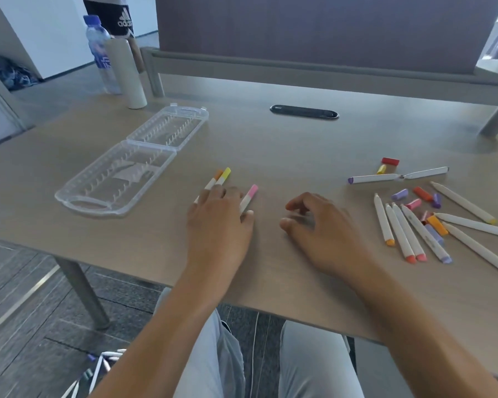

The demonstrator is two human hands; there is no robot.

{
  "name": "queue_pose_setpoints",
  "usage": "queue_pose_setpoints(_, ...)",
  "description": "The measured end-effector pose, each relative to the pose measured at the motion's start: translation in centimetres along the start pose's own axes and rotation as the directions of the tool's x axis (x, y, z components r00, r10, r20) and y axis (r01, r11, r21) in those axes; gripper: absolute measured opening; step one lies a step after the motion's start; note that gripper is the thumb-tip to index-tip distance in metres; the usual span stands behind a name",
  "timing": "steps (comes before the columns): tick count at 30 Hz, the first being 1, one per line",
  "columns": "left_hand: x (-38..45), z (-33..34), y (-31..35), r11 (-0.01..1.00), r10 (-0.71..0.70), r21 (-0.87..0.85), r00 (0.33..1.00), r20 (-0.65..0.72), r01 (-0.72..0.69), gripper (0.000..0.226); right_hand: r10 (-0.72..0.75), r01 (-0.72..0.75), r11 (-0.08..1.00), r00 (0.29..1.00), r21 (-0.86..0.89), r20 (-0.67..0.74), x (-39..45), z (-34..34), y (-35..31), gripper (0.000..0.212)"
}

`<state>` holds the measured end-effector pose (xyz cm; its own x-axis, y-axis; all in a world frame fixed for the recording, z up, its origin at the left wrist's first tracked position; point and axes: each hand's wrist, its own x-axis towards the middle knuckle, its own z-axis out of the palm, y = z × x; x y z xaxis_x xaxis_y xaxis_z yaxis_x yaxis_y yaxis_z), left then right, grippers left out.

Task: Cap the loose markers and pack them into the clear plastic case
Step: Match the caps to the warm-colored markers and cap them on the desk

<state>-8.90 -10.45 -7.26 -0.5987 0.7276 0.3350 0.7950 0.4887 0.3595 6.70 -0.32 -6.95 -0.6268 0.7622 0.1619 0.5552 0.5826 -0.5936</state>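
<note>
Left hand [219,214] lies flat-fingered over three capped markers [249,196], right hand [314,222] hovers loosely curled and empty, clear case [121,173] open beyond the left fingertips — markers could roll astray.

The clear plastic case [128,165] lies open flat at the left, both ribbed halves up. Three capped markers [249,198], orange, yellow and pink, lie at centre. At the right lie scattered white markers [400,231] among loose caps [423,193].
</note>
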Motion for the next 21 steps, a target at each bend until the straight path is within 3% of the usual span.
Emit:
queue_pose_setpoints(5, -1.2, 0.7, 0.0, 0.954, 0.268, -0.171, 0.955, 0.124, -0.245, 0.039, -0.091, 0.091, 0.994, 0.996, -0.055, 0.008, -0.5, 0.5, 0.7, 0.021)
queue_pose_setpoints(7, -1.2, 1.1, -0.3, 0.946, 0.309, -0.164, 0.935, 0.175, -0.281, 0.044, -0.106, 0.105, 0.993, 0.994, -0.054, -0.001, -0.5, 0.5, 0.7, 0.02)
queue_pose_setpoints(21, 2.9, -0.4, -3.4, 0.967, 0.255, -0.043, 0.945, 0.205, -0.251, 0.039, -0.091, 0.092, 0.994, 0.995, -0.054, 0.029, -0.7, 0.2, 0.6, 0.017)
